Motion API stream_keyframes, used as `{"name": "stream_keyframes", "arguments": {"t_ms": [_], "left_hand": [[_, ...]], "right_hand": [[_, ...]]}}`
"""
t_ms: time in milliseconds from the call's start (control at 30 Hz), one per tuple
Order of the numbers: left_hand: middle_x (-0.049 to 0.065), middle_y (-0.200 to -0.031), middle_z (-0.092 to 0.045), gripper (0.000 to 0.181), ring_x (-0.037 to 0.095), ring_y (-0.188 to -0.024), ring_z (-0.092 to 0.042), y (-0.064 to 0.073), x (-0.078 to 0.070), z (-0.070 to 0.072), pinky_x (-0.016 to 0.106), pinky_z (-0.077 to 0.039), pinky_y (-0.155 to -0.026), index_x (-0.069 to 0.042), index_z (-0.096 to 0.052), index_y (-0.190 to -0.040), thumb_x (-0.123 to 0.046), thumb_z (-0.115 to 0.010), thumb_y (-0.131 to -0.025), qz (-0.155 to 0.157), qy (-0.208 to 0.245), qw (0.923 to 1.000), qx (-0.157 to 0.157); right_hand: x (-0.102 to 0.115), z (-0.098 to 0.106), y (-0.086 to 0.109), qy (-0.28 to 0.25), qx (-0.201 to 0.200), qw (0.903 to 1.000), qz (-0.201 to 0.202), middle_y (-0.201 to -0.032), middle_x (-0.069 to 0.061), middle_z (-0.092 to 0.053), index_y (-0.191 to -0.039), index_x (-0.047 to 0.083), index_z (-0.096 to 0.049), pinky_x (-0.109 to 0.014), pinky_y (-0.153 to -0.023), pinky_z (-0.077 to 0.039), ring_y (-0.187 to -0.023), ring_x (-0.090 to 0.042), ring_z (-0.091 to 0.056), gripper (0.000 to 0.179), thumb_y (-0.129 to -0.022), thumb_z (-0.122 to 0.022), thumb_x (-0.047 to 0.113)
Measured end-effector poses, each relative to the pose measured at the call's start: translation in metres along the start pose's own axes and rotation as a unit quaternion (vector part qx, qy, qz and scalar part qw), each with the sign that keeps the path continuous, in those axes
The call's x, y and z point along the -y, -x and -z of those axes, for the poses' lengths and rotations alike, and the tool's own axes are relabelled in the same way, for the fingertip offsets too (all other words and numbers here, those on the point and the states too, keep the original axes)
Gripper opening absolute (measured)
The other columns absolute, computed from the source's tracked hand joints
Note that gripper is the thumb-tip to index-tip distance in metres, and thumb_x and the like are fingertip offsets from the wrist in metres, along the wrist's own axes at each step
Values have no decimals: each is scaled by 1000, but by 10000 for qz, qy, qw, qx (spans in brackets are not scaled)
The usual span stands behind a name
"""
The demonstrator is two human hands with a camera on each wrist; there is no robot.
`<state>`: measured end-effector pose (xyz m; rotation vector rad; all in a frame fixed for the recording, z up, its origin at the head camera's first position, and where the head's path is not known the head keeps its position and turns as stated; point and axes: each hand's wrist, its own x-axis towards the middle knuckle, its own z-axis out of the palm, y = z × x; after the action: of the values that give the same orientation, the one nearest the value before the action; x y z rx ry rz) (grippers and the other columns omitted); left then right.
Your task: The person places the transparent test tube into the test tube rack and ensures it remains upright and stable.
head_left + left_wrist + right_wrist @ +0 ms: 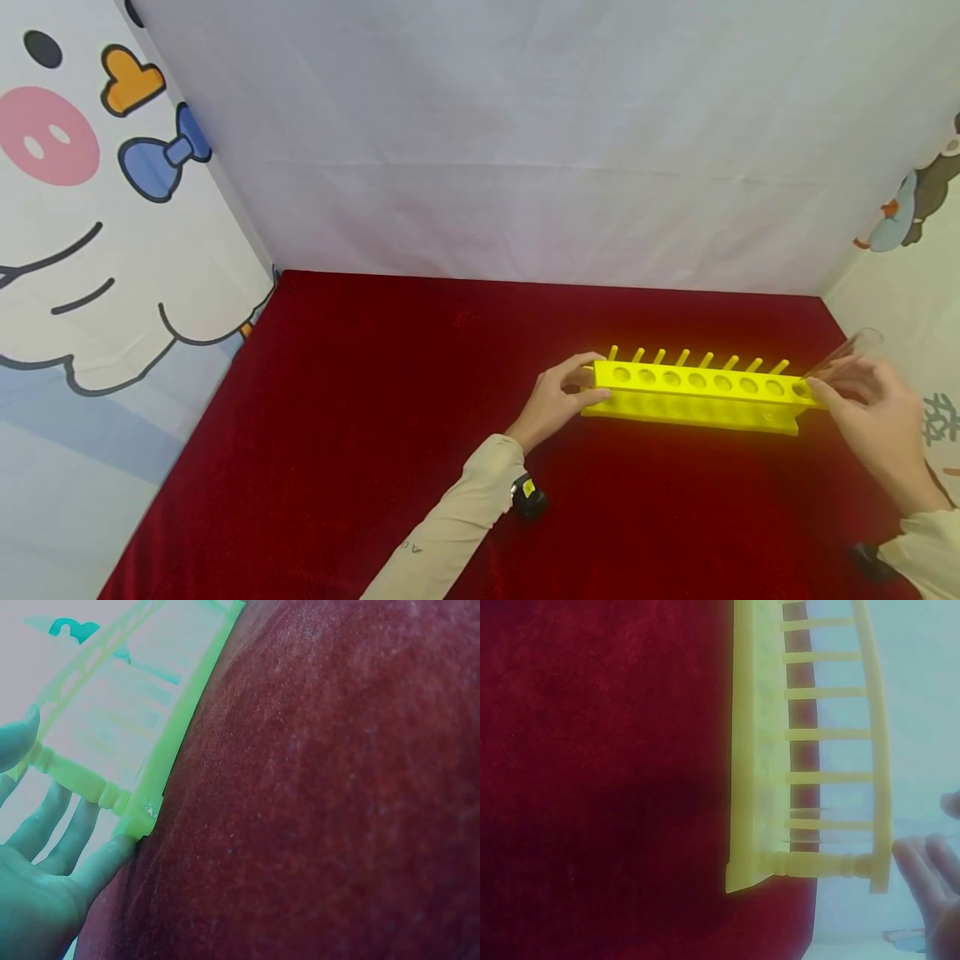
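A long yellow test tube rack (690, 407) stands on the red cloth, with a row of round holes and upright pegs behind them. My left hand (553, 398) grips its left end, thumb over the front and fingers around the end post (79, 780). At the right end, my right hand (873, 408) holds a clear glass test tube (868, 337) by the rightmost hole. The tube leans up to the right, its open rim showing above the fingers. In the right wrist view, my right hand (930, 870) is partly cut off beside the top of the rack.
Dark red cloth (337, 417) covers the table. A pale curtain (525, 150) hangs behind it, with a cartoon-printed sheet (150, 292) on the left and another printed panel (907, 292) close by my right hand.
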<state>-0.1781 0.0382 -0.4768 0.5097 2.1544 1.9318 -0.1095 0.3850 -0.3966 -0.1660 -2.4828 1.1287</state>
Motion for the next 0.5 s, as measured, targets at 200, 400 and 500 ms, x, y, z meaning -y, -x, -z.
{"name": "stream_keyframes", "arguments": {"t_ms": [200, 400, 500], "left_hand": [[-1, -108, -65, 41, 14, -94, -59, -2, 0, -1, 25, -52, -69, -35, -58, -121, -26, -72, -84, 7, -20, 10000, 5], [-2, -109, -64, 43, 12, -95, -59, -1, -1, -1, 24, -52, -70, -32, -57, -124, -27, -72, -84, 32, -82, 9999, 65], [0, -111, -64, 47, 13, -96, -60, 0, -2, 0, 25, -52, -71, -28, -56, -128, -28, -72, -84, -20, -147, 9998, 93]], "right_hand": [[0, 2, -1, -4, 4, 10000, -86, -89, 20, -56, -102, 7, -56, -2, -67, -42, -76, 14, -54, 22, -85, -69, 8], [0, 2, 2, 326, -43, 9994, -128, -90, 19, -53, -104, 8, -54, -1, -67, -40, -80, 15, -51, 23, -86, -68, 12], [2, 2, 3, 419, -121, 9988, -215, -92, 18, -52, -107, 9, -53, -1, -68, -39, -81, 15, -49, 24, -87, -67, 13]]}}
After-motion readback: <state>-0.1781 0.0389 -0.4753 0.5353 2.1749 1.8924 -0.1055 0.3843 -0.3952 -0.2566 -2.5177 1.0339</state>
